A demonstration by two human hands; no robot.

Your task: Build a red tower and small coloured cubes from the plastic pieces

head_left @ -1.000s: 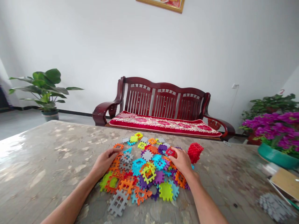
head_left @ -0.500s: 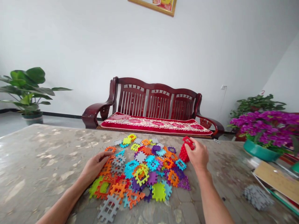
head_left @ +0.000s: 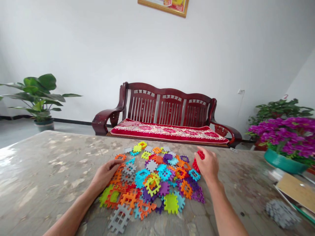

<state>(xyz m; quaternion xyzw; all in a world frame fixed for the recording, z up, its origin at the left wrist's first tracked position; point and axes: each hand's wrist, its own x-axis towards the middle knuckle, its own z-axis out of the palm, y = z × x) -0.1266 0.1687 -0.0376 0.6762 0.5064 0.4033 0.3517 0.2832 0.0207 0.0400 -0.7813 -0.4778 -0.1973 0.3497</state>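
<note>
Flat plastic interlocking tiles with notched edges lie in a loose, many-coloured heap on the table (head_left: pixel 73 164). At the heap's left edge, my left hand (head_left: pixel 106 173) rests with fingers loosely stretched, close to an orange window tile (head_left: pixel 117 175) and just below a small orange tile (head_left: pixel 120 157). On the right side, my right hand (head_left: pixel 208 164) has its thumb and fingers around a stack of red tiles (head_left: pixel 198 161), partly hidden behind them. A blue window tile (head_left: pixel 194 174) lies beside that stack. A grey window tile (head_left: pixel 119 218) is nearest to me.
A pile of grey tiles (head_left: pixel 283 213) sits at the right, near a cardboard-coloured board (head_left: pixel 297 188). Purple flowers in a teal pot (head_left: pixel 283 162) stand behind it. Beyond the table is a wooden bench (head_left: pixel 169 108) with a red cover.
The red window tile that my right hand held above the red stack has come down onto it. My left hand has barely moved. The whole view has shifted slightly.
</note>
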